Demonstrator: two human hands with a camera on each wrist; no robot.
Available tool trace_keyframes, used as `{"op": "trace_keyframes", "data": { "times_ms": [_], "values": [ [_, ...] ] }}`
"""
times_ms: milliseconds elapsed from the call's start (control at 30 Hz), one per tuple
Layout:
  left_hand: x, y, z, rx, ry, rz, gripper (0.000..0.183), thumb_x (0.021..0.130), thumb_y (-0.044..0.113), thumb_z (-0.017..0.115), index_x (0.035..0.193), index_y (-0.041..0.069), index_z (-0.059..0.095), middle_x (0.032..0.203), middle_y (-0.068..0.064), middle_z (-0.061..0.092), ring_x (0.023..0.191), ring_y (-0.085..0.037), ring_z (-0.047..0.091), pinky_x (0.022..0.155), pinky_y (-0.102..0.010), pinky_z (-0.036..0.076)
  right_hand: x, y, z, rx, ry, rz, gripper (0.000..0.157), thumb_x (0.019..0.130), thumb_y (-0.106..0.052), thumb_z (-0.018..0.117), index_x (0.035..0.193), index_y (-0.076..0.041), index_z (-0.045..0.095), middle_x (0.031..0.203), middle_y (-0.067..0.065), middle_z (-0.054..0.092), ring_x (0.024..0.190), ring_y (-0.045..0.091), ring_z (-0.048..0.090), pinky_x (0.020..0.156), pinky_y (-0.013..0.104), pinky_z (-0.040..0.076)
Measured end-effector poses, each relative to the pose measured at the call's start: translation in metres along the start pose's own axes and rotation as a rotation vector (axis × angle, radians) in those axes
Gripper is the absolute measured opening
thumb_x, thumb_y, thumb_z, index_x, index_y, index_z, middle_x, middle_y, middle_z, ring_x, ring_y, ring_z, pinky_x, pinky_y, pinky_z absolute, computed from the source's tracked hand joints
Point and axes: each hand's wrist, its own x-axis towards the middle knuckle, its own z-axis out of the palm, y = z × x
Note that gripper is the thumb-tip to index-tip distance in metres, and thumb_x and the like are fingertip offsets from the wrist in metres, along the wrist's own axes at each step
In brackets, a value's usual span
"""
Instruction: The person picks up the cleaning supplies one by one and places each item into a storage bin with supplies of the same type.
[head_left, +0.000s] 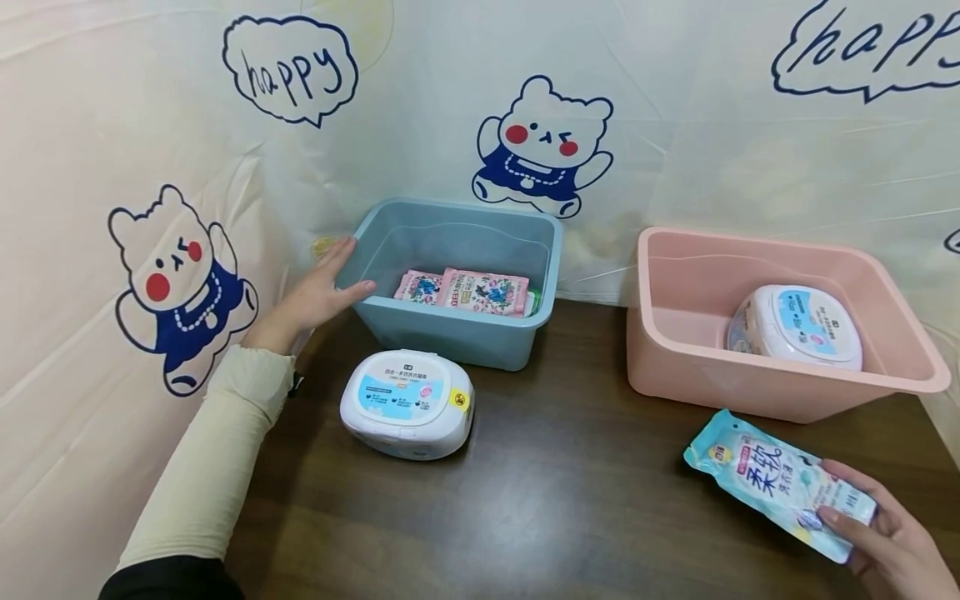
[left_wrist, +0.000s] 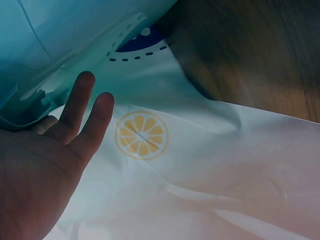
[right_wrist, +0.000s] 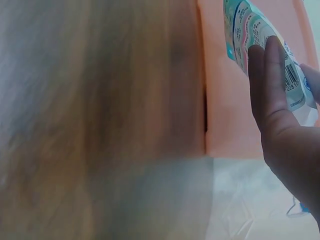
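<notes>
My right hand (head_left: 892,533) pinches one end of a turquoise laundry detergent pouch (head_left: 776,479), thumb on the printed face. The pouch is tilted in front of the pink bin (head_left: 750,383); its barcode side shows in the right wrist view. At the left, my left hand (head_left: 318,287) touches the side rim of the blue-grey bin (head_left: 450,340), with the thumb reaching over the rim. Two of its fingers (left_wrist: 82,100) stretch out straight beside the bin in the left wrist view. Pink floral packets (head_left: 487,292) lie inside the blue-grey bin.
A white lidded tub (head_left: 408,404) with a blue label stands on the brown table (head_left: 555,500) before the blue-grey bin. A similar tub (head_left: 817,325) sits inside the pink bin. Behind both bins hangs a pale cloth (head_left: 697,150) printed with bears.
</notes>
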Motion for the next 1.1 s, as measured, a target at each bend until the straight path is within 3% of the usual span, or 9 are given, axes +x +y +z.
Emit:
{"op": "trace_keyframes", "data": {
  "times_ms": [267,433,600,833,1100],
  "values": [
    [0.0,-0.001,0.0,-0.003,-0.002,-0.001,0.098,0.095,0.062,0.057,0.163,0.027,-0.004,0.169,0.0,-0.009,0.152,-0.04,-0.001,0.112,-0.073,0.006,-0.003,-0.016,0.022,-0.046,-0.07,-0.092,0.047,0.105,-0.002,0.052,0.138,-0.034,0.043,0.111,-0.009,0.066,0.088,0.019,0.072,0.069,0.034,0.06],
    [0.001,0.0,0.0,-0.021,0.001,-0.004,0.098,0.095,0.061,0.059,0.164,0.027,-0.003,0.169,0.0,-0.008,0.152,-0.04,-0.001,0.111,-0.073,0.006,-0.003,-0.024,0.035,0.006,-0.103,-0.131,0.05,0.104,0.003,0.05,0.14,-0.03,0.044,0.114,-0.006,0.066,0.091,0.02,0.072,0.071,0.038,0.06],
    [0.001,0.001,0.0,-0.022,0.001,-0.011,0.099,0.094,0.063,0.058,0.164,0.027,-0.003,0.169,0.0,-0.008,0.152,-0.04,-0.001,0.111,-0.073,0.006,-0.004,-0.032,0.044,0.089,-0.208,-0.223,0.056,0.103,0.012,0.044,0.146,-0.024,0.043,0.12,0.0,0.065,0.096,0.023,0.072,0.074,0.042,0.059],
    [0.001,0.0,-0.001,0.005,0.008,-0.001,0.098,0.095,0.061,0.058,0.164,0.025,-0.003,0.17,-0.005,-0.006,0.152,-0.04,0.0,0.112,-0.073,0.007,-0.004,-0.043,0.055,0.124,-0.367,-0.361,0.063,0.1,0.02,0.034,0.155,-0.012,0.034,0.129,0.009,0.061,0.107,0.026,0.069,0.078,0.044,0.058],
    [0.0,0.001,0.0,-0.016,0.004,-0.003,0.099,0.094,0.063,0.058,0.164,0.026,-0.003,0.169,-0.002,-0.008,0.152,-0.039,-0.002,0.112,-0.072,0.006,-0.002,-0.06,0.071,0.123,-0.372,-0.402,0.062,0.099,0.022,0.036,0.154,-0.005,0.033,0.13,0.01,0.059,0.108,0.023,0.069,0.078,0.041,0.058]
  ]
}}
